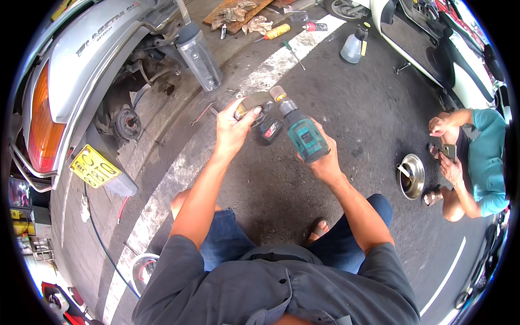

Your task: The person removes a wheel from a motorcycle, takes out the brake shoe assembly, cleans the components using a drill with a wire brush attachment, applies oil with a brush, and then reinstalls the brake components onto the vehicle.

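My left hand (232, 131) grips a dark, curved brake shoe (255, 101) between thumb and fingers. A teal and black cordless drill (307, 138) is in my right hand (326, 161), its body partly covering the fingers. From the drill's chuck a small round sanding wheel (278, 93) points up and left, close to the shoe's right end; I cannot tell whether they touch. The drill's battery (270, 130) shows below the shoe. To the left stands a silver scooter (89, 40) with its rear wheel off and the hub (128, 124) bare.
A spray bottle (353, 47), a screwdriver (294, 56), a red can (314, 26) and a yellow-orange tube (277, 31) are on the ground ahead. A metal bowl (416, 177) sits at right, beside a seated person in teal (486, 157) holding a phone. A hose (103, 246) runs at left.
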`<action>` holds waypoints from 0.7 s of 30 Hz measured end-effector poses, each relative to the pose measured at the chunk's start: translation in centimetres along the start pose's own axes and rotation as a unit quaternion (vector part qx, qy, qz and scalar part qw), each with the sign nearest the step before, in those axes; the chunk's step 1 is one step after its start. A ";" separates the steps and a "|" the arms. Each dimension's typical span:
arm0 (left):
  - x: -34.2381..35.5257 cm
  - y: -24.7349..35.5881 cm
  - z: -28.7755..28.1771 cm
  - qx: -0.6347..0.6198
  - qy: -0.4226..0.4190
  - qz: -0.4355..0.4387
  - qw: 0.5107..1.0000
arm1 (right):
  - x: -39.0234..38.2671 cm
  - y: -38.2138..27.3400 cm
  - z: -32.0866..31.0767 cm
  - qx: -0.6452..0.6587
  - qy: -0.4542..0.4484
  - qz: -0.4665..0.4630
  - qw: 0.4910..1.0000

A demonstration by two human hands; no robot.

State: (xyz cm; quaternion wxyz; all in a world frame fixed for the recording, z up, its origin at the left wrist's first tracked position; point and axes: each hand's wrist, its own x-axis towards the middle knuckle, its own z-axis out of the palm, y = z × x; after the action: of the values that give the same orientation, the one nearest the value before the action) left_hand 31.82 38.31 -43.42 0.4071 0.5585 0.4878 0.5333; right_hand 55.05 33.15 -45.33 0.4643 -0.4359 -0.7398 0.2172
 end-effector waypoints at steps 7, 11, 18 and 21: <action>0.2 -0.1 -0.5 -0.004 -0.029 0.012 1.000 | -0.2 0.6 0.2 0.030 -0.039 0.099 0.994; 0.4 -0.2 -1.2 0.014 -0.043 0.017 0.999 | -0.1 0.6 0.3 0.018 -0.036 0.059 0.997; 0.4 -0.7 -0.9 0.046 -0.035 0.040 0.998 | -0.3 1.4 0.5 -0.017 -0.039 0.032 0.999; 0.4 -1.1 -0.7 0.070 -0.037 0.017 0.997 | 0.1 0.5 0.5 0.017 -0.045 0.013 0.999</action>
State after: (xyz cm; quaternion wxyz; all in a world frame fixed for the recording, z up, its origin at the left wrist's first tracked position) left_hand 30.97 38.83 -44.34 0.3758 0.6134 0.4986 0.4836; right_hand 54.82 33.55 -45.83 0.4353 -0.4272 -0.7505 0.2544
